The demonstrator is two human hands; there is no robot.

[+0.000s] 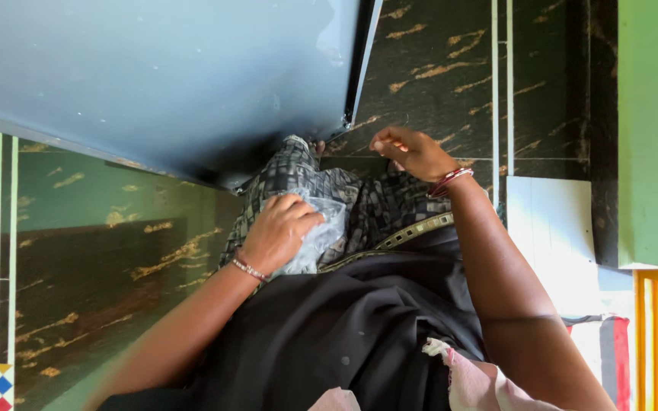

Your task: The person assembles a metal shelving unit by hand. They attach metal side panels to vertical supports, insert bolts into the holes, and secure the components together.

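My left hand (279, 228) rests on my lap, closed on a crumpled clear plastic bag (327, 228). It lies over grey patterned cloth (359, 198) and a black garment (344, 320). My right hand (413, 151) hovers just past my knee, fingers curled and pinched together near the lower corner of a blue-grey panel (161, 76). Whether the fingers hold anything is too small to tell. Both wrists wear bracelets.
The blue-grey panel fills the upper left, its dark edge (361, 68) running down to my knee. Dark marbled floor (451, 68) with white stripes lies beyond. A green wall (656, 129) and a yellow frame (641, 335) stand at the right.
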